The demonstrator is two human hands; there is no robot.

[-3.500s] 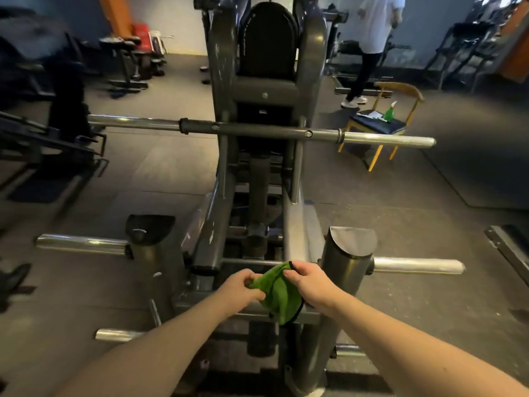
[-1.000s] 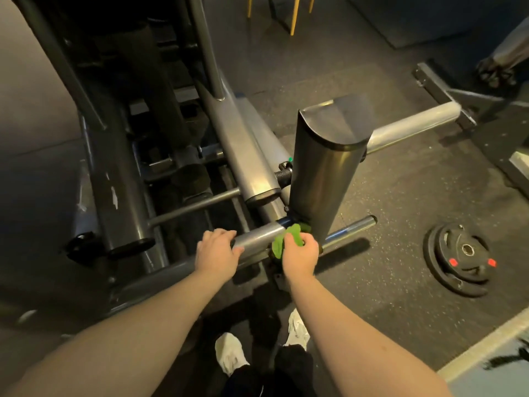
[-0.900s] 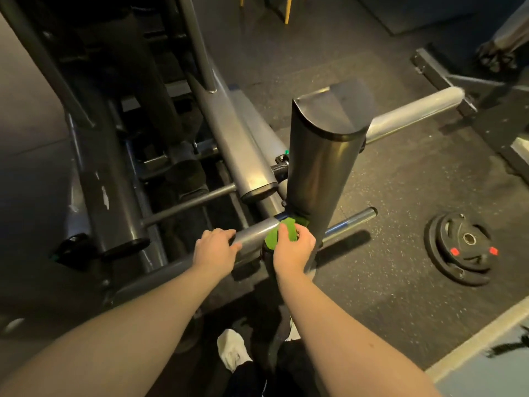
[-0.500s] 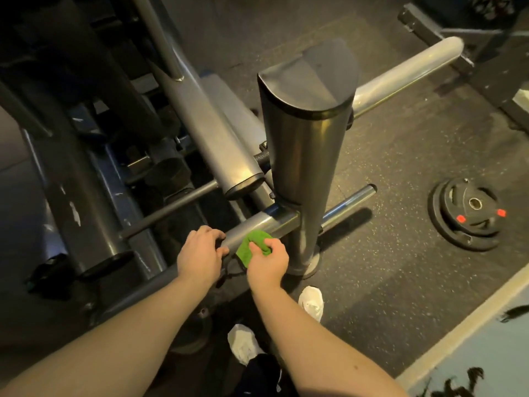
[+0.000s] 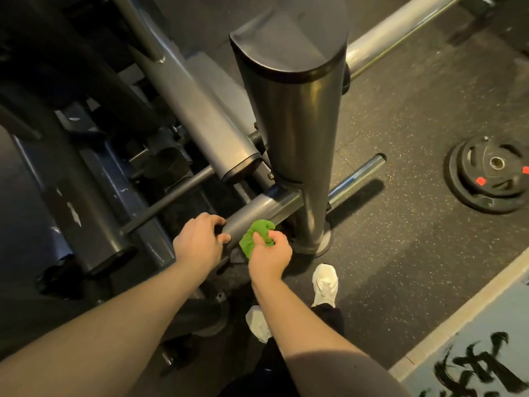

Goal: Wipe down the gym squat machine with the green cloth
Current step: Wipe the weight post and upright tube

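Low in the middle of the frame the right hand [image 5: 269, 257] bunches the green cloth [image 5: 254, 239] against a grey bar [image 5: 257, 207] of the squat machine [image 5: 294, 116], the left hand [image 5: 197, 243] curls round that bar just beside it, and a weight plate [image 5: 492, 176] lies on the dark speckled floor [image 5: 400, 230] at the right

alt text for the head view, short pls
The right hand holds a bunched green cloth against a low grey crossbar of the squat machine, seen from above; the left hand grips the crossbar beside it.
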